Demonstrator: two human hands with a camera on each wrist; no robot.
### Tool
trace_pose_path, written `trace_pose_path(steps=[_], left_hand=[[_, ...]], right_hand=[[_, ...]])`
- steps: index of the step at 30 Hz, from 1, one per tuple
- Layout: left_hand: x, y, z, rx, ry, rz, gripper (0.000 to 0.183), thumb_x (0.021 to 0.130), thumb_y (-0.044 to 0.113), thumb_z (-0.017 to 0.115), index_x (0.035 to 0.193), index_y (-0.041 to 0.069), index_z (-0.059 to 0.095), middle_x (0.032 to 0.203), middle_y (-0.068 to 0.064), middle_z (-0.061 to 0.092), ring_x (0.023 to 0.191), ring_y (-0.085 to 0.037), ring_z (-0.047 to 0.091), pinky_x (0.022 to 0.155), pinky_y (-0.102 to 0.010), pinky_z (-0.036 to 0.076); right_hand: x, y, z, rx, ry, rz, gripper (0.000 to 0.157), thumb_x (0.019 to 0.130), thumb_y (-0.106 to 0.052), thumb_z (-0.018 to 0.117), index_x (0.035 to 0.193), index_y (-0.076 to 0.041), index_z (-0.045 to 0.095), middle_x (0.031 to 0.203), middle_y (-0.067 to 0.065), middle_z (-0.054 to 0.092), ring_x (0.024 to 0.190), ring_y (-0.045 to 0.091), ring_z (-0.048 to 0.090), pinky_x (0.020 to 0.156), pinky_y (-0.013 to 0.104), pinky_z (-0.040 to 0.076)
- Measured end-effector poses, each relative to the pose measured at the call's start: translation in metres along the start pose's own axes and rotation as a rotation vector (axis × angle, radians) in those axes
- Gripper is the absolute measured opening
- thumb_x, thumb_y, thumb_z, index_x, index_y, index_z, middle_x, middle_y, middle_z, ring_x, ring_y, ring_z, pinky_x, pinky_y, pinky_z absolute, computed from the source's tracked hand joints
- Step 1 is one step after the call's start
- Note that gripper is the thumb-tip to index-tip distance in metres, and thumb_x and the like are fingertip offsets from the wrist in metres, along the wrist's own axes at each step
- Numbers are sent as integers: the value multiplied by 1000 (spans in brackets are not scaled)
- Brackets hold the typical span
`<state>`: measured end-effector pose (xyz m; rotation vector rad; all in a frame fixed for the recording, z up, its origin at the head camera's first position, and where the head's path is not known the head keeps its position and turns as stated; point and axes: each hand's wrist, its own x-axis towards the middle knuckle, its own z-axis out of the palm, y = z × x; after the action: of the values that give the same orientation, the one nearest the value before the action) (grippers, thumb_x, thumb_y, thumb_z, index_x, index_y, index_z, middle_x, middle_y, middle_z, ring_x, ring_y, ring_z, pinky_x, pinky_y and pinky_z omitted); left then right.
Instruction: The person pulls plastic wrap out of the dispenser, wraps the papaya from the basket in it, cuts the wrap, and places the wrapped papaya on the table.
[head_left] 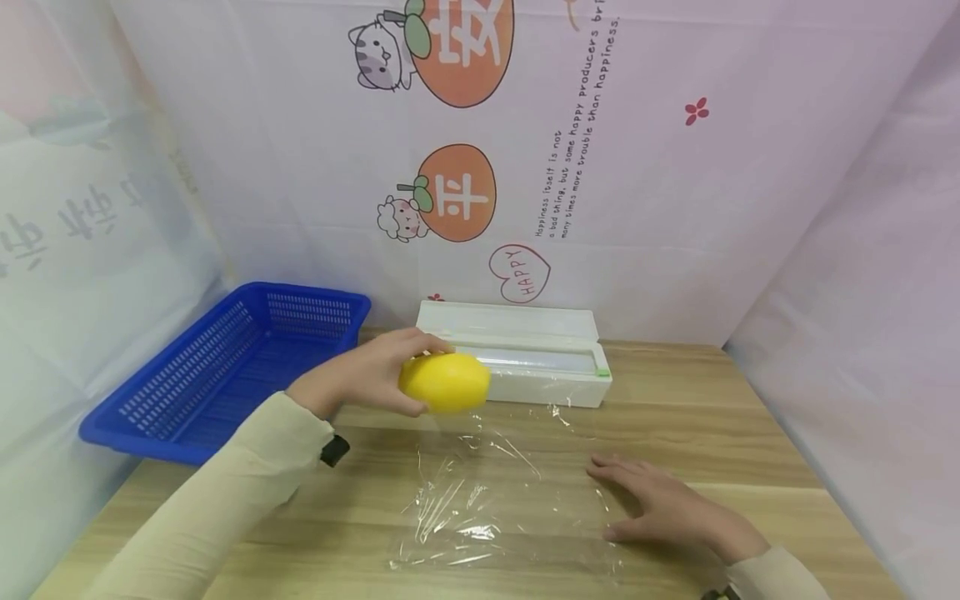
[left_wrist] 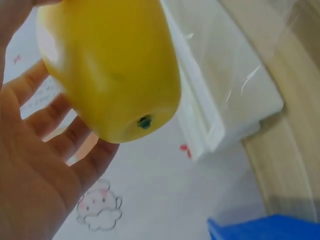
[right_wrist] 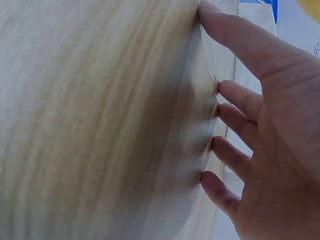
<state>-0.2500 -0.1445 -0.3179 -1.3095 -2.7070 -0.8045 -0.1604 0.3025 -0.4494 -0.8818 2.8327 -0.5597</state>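
A smooth, oval yellow fruit (head_left: 446,383) is held up in my left hand (head_left: 375,371), thumb on one side and fingers on the other. Its end in the left wrist view bears a small green stem mark (left_wrist: 144,122). Below it, a wrinkled sheet of clear cling film (head_left: 487,500) lies spread over the table, running out from the white cling film box (head_left: 540,388). My right hand (head_left: 667,508) rests at the film's right edge with fingers spread. The right wrist view shows its fingertips (right_wrist: 212,187) touching the surface there.
The box stands against the back wall with its lid (head_left: 506,321) raised and the film roll (head_left: 536,360) showing inside. At the left, a blue plastic basket (head_left: 180,446) sits beside my left forearm. Printed cloth (head_left: 637,208) covers the walls around the wooden table (head_left: 675,392).
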Motion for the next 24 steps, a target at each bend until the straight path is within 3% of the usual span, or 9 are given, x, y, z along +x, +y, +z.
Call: trace_pose_path(steps=[3, 9, 16, 24], left_hand=[[3, 1, 13, -3, 4, 1, 73, 71, 27, 87, 137, 22, 56, 127, 2, 57, 110, -18, 53, 95, -44, 48], [10, -2, 51, 2, 24, 99, 75, 72, 32, 86, 139, 22, 55, 128, 2, 56, 115, -16, 50, 95, -42, 48], [19, 6, 84, -14, 28, 126, 78, 71, 33, 86, 141, 23, 53, 130, 2, 56, 114, -14, 50, 93, -40, 48], [22, 16, 114, -48, -41, 37, 78, 73, 39, 83, 144, 27, 51, 133, 3, 51, 116, -13, 46, 93, -40, 47]], right_hand=[[1, 0, 0, -1, 0, -4, 85, 79, -66, 72, 146, -16, 52, 153, 8, 44, 137, 42, 41, 105, 70, 31], [1, -1, -2, 4, 3, -4, 85, 79, -65, 72, 145, -15, 53, 153, 9, 44, 136, 43, 41, 104, 71, 30], [1, -1, -3, 3, 1, 3, 84, 79, -65, 72, 145, -17, 53, 153, 9, 44, 137, 42, 41, 104, 71, 30], [1, -1, -2, 1, 2, 1, 84, 79, -66, 72, 145, -16, 53, 153, 9, 44, 136, 43, 41, 104, 71, 31]])
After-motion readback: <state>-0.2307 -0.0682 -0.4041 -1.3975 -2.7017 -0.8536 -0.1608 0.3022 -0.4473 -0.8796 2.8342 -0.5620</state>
